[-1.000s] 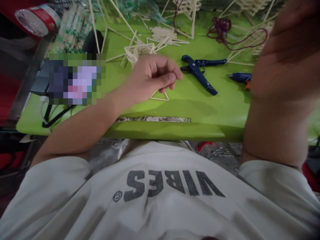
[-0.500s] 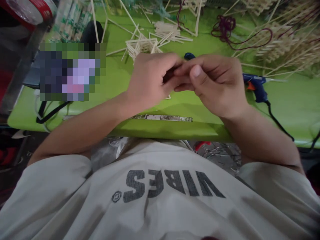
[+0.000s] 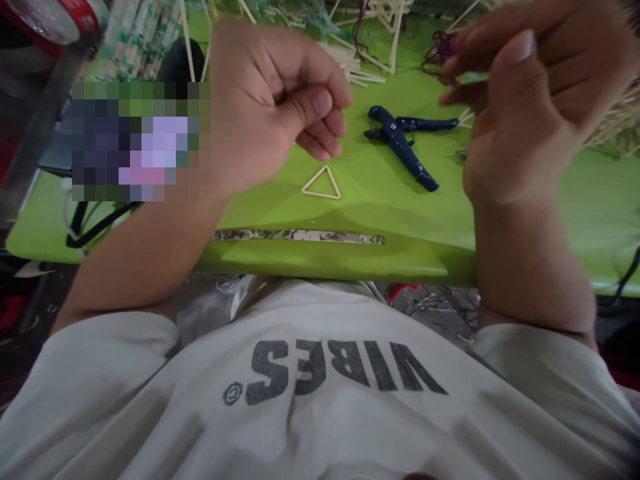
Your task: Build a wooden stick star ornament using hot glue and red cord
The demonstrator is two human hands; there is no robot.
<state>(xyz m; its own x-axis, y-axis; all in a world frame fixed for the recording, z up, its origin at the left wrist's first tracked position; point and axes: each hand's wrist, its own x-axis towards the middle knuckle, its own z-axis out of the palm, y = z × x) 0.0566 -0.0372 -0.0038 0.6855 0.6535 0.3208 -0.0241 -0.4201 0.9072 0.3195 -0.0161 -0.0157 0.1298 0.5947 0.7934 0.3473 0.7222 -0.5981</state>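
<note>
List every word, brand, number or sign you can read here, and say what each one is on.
"VIBES", upside down in this view, on the front of the pale shirt.
Small round mark beside that word: too small to read.
Red label at the top left: too blurred to read.
Green print on the clear-wrapped bundles: too blurred to read.
</note>
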